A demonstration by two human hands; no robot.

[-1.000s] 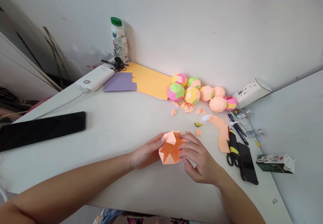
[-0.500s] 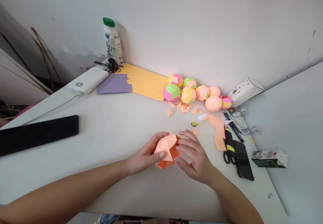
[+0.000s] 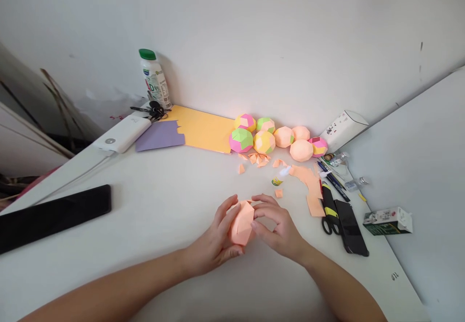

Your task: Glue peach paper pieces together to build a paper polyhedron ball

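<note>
Near the front middle of the table, a peach folded-paper ball (image 3: pixel 242 224) with flat facets is between my hands. My left hand (image 3: pixel 212 242) is closed round its left side, thumb below and fingers above. From the right, my right hand (image 3: pixel 281 225) grips the ball's edge with bent fingertips and thumb. The side facing away is hidden. Beyond the hands lie a small peach scrap (image 3: pixel 278 193), a glue bottle (image 3: pixel 277 181) on its side and a heap of peach cuttings (image 3: pixel 259 160).
Several multicoloured paper balls (image 3: pixel 264 142) stand by the wall. Yellow card (image 3: pixel 207 128) and purple card (image 3: pixel 160 135) lie left of them. On the right are scissors (image 3: pixel 330 210), a phone (image 3: pixel 350 227) and a small carton (image 3: pixel 388 221). A black slab (image 3: pixel 54 218) lies at left.
The paper ball has been turned; its open folded side no longer faces me, and a flat facet does. My left fingers have shifted round it. The camera view has tilted slightly.
</note>
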